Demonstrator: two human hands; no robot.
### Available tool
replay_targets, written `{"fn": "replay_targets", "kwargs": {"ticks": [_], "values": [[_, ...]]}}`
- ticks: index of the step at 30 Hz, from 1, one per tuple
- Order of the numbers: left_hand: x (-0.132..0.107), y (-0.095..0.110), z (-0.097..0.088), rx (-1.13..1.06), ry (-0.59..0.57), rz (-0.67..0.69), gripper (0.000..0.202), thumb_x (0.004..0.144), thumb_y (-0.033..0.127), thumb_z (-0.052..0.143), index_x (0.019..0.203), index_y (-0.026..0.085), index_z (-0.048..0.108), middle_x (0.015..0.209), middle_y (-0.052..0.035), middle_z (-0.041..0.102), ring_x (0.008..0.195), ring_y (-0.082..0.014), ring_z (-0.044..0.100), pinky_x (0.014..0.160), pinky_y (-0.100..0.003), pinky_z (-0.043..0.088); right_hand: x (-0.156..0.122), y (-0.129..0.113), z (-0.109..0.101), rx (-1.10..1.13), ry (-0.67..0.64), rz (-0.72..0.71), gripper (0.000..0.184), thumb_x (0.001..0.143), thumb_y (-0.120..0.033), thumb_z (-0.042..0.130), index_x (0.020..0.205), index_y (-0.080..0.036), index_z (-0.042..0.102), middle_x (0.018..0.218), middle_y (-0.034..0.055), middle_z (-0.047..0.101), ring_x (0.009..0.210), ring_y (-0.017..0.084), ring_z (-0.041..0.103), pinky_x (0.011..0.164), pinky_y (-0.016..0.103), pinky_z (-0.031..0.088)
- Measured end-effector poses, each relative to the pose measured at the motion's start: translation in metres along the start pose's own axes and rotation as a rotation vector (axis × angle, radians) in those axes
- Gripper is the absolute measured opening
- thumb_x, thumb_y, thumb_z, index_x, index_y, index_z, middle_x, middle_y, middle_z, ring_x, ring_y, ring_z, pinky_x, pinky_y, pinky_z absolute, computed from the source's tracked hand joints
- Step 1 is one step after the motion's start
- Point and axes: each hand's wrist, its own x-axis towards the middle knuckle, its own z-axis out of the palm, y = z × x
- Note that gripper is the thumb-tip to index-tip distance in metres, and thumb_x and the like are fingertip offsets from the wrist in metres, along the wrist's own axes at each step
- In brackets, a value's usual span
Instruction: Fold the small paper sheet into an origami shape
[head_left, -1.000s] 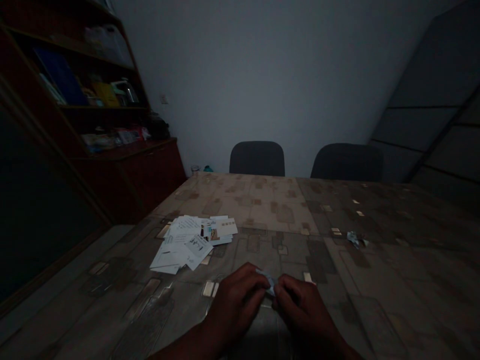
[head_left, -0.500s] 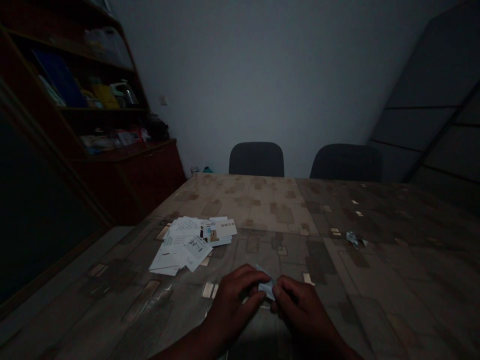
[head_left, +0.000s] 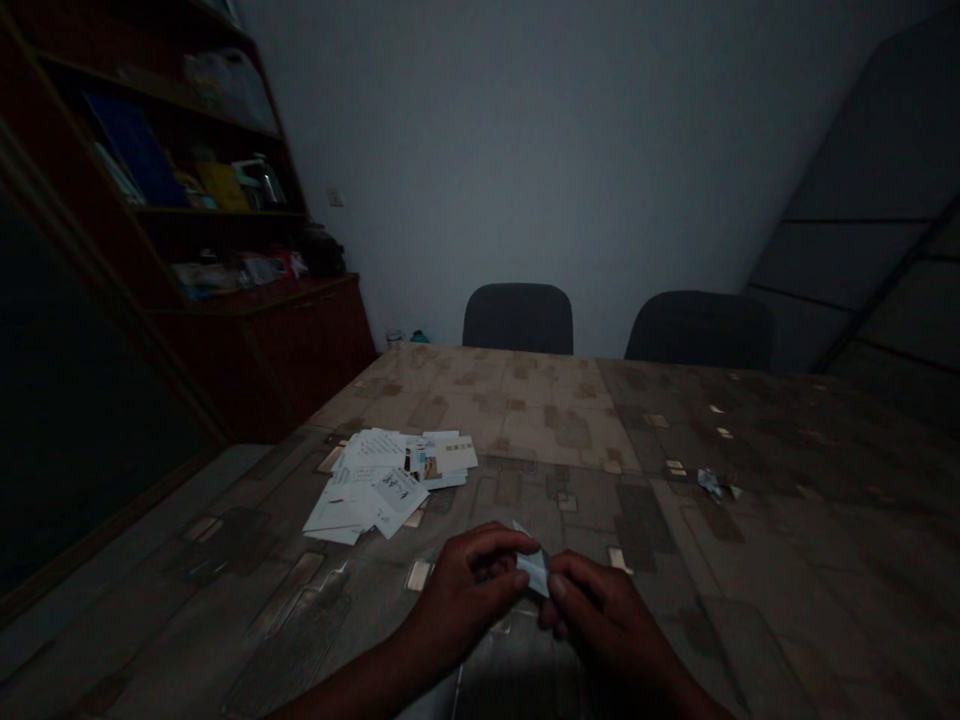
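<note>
Between my two hands is a small piece of pale, folded paper [head_left: 534,573], held just above the table near its front edge. My left hand [head_left: 484,580] pinches it from the left, thumb below and fingers above. On the other side, my right hand [head_left: 596,605] grips its right edge between thumb and curled fingers. The dim light hides the paper's finer folds. Beyond my left hand lies a loose pile of printed white cards [head_left: 382,485], overlapping one another.
A crumpled scrap [head_left: 716,485] lies on the right of the patterned tablecloth [head_left: 517,400]. Two dark chairs, a left one [head_left: 517,318] and a right one [head_left: 701,330], stand behind the far edge. A wooden cabinet [head_left: 300,340] with filled shelves is at the left.
The view has shifted slightly. Both hands stay on the paper, which is turned a little so that more of its pale face shows between the fingers.
</note>
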Motion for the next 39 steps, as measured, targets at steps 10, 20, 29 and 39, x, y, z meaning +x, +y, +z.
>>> {"fn": "replay_targets", "kwargs": {"ticks": [10, 20, 29, 39], "values": [[0.001, 0.000, 0.000, -0.127, 0.005, -0.075, 0.026, 0.068, 0.028, 0.077, 0.090, 0.015, 0.075, 0.076, -0.0017, 0.059, 0.067, -0.0138, 0.054, 0.062, -0.023, 0.042, 0.000, -0.002, 0.001, 0.027, 0.010, -0.018, 0.048, 0.092, -0.058, 0.044, 0.073, -0.017, 0.061, 0.063, 0.0014, 0.061, 0.057, 0.014, 0.055, 0.056, 0.023, 0.041], [0.003, -0.003, 0.000, -0.156, -0.005, -0.086, 0.033, 0.068, 0.038, 0.079, 0.088, 0.013, 0.074, 0.074, -0.0025, 0.063, 0.066, -0.0146, 0.057, 0.062, -0.024, 0.042, 0.000, 0.002, 0.001, -0.033, 0.013, 0.002, 0.042, 0.093, -0.049, 0.042, 0.071, -0.017, 0.058, 0.062, 0.0009, 0.060, 0.056, 0.013, 0.053, 0.055, 0.023, 0.038], [-0.001, -0.001, 0.001, -0.027, -0.040, -0.029, 0.016, 0.079, 0.028, 0.067, 0.088, 0.015, 0.072, 0.075, -0.0018, 0.063, 0.069, -0.0145, 0.055, 0.063, -0.022, 0.040, 0.002, 0.007, 0.005, -0.226, 0.172, -0.061, 0.025, 0.075, -0.018, 0.050, 0.100, -0.019, 0.055, 0.062, -0.0060, 0.055, 0.055, 0.012, 0.053, 0.051, 0.020, 0.037], [-0.003, -0.003, 0.005, -0.050, -0.059, -0.073, 0.027, 0.082, 0.040, 0.066, 0.087, 0.013, 0.065, 0.073, -0.0015, 0.061, 0.068, -0.0148, 0.054, 0.062, -0.023, 0.040, -0.001, 0.010, 0.002, -0.540, 0.222, -0.385, 0.031, 0.076, -0.011, 0.047, 0.104, -0.021, 0.056, 0.079, -0.0006, 0.065, 0.064, 0.014, 0.060, 0.060, 0.023, 0.043]]}}
